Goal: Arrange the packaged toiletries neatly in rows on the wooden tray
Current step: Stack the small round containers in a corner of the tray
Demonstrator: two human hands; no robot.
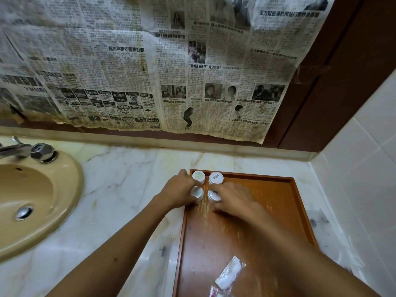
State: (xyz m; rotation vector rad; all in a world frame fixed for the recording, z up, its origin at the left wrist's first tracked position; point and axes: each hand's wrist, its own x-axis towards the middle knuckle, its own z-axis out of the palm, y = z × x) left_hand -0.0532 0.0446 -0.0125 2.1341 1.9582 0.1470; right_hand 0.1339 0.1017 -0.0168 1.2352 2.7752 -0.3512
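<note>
A wooden tray lies on the marble counter at the right. Several small white round toiletry packs stand in its far left corner, two by two: far left, far right, near left, near right. My left hand curls round the near left pack from the tray's left edge. My right hand holds the near right pack with its fingertips. A clear-wrapped white packet lies near the tray's front edge, with another packet partly cut off below it.
A tan sink with a chrome tap sits at the left. Newspaper covers the wall behind. White tiles form the right wall. The tray's right half is bare wood.
</note>
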